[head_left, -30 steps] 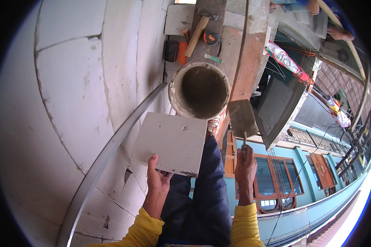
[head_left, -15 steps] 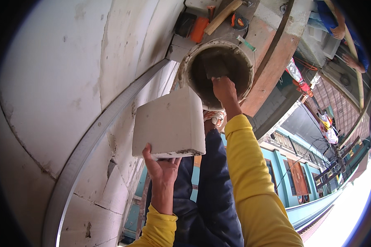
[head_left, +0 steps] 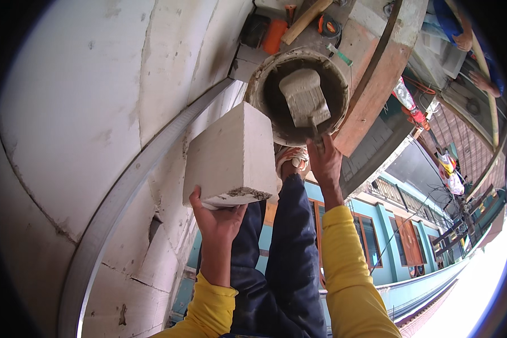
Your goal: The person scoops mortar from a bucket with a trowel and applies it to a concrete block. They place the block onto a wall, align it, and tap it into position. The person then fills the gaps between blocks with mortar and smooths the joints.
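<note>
My left hand (head_left: 217, 225) supports a pale lightweight concrete block (head_left: 222, 160) from below, thumb on its near face and fingers underneath. The block is tilted, and its lower edge is chipped and rough. My right hand (head_left: 324, 164) is closed round the handle of a trowel (head_left: 303, 97). Thick grey mortar coats the trowel's broad blade, which is over the mouth of a round bucket (head_left: 256, 84). The bucket's rim is crusted with mortar, and its inside is dark. The block hangs just to the near left of the bucket, beside my leg.
A pale block wall (head_left: 84, 73) with a long metal straightedge (head_left: 135, 174) fills the left. Beyond the bucket lie a tape measure (head_left: 328, 26), a wooden piece (head_left: 307, 21) and an orange object (head_left: 274, 36). Planks (head_left: 377, 84) run right. Another person's hands (head_left: 484, 84) hold a pole far right.
My right hand has drawn back toward me, lifting the trowel up from inside the bucket with mortar on its blade. The block in my left hand has turned and tipped slightly.
</note>
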`<state>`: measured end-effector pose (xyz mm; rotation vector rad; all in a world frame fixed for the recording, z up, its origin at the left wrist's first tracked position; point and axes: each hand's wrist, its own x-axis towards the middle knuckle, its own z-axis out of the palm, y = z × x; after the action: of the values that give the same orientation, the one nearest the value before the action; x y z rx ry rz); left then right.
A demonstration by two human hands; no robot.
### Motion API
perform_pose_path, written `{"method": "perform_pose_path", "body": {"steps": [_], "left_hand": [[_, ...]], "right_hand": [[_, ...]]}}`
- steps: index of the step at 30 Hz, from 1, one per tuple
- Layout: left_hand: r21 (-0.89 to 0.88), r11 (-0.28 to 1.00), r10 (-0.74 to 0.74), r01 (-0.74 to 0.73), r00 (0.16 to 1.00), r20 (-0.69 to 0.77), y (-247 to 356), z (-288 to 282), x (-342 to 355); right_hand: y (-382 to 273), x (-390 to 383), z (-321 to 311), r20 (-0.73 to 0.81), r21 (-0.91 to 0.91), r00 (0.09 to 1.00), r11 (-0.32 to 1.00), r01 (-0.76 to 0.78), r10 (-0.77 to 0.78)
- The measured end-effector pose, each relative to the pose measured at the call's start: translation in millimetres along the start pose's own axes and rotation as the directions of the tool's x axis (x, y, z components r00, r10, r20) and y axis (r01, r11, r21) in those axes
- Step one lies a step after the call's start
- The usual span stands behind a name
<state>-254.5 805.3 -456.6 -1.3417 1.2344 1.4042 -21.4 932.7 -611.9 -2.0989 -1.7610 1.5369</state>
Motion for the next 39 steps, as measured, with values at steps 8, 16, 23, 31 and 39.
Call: {"method": "perform_pose_path", "body": {"steps": [8, 16, 23, 31, 39], "left_hand": [[0.056, 0.997, -0.059, 0.057, 0.998, 0.028, -9, 16, -8], [0.021, 0.989, -0.150, 0.149, 0.984, 0.099, -9, 16, -6], [-0.013, 0.985, -0.169, 0.170, 0.984, 0.052, -2, 15, -8], [0.010, 0.997, -0.077, 0.077, 0.995, 0.066, -4, 20, -5], [0.051, 0.999, -0.003, 0.003, 1.000, -0.001, -18, 32, -8]], "right_hand": [[16, -54, 4, -0.185, -0.171, 0.917, 0.930, 0.325, -0.354], [19, -100, -6, -0.165, -0.219, 0.803, 0.815, 0.537, -0.573], [39, -145, -42, -0.105, -0.287, 0.830, 0.816, 0.502, -0.548], [-18, -117, -59, -0.056, -0.124, 0.975, 0.971, 0.205, -0.213], [-74, -111, -82, 0.046, -0.269, 0.888, 0.851, 0.452, -0.457]]}}
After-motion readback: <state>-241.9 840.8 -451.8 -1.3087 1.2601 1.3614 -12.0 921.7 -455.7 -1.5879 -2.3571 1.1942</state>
